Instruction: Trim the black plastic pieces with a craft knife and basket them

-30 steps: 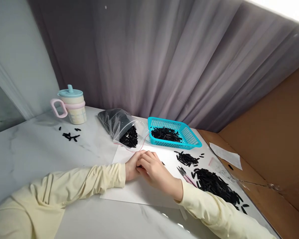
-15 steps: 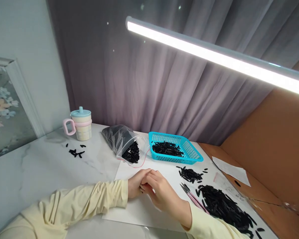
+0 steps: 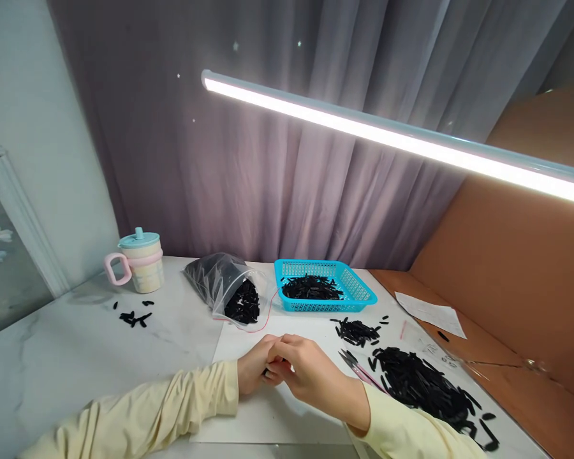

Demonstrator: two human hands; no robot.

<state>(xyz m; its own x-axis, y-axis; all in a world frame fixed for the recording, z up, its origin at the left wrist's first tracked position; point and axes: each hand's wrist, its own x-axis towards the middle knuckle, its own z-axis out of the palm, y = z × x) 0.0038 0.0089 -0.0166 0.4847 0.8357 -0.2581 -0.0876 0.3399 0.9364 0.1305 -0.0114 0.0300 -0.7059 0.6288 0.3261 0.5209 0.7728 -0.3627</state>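
Note:
Over a white sheet (image 3: 268, 421), my left hand (image 3: 256, 368) and my right hand (image 3: 310, 376) meet with curled fingers. A small dark piece shows between them at my left fingers; how much of it lies in each hand is hidden. Beyond them, an open clear bag (image 3: 210, 284) holds black pieces, beside a blue basket (image 3: 363, 296) with more of them. Right of my right hand lie pink-handled snips (image 3: 363, 371), a small black pile (image 3: 356, 332) and a larger black pile (image 3: 421, 386).
A lidded cup (image 3: 146, 268) with a pink handle stands at the back left, near a few loose black pieces (image 3: 134, 318). A lit tube lamp (image 3: 387, 135) crosses above. A paper slip (image 3: 430, 313) and clear bag (image 3: 423, 344) lie at the right.
The camera view has shifted, so the lamp sits lower and further left. Both hands stay together, with slightly changed finger positions.

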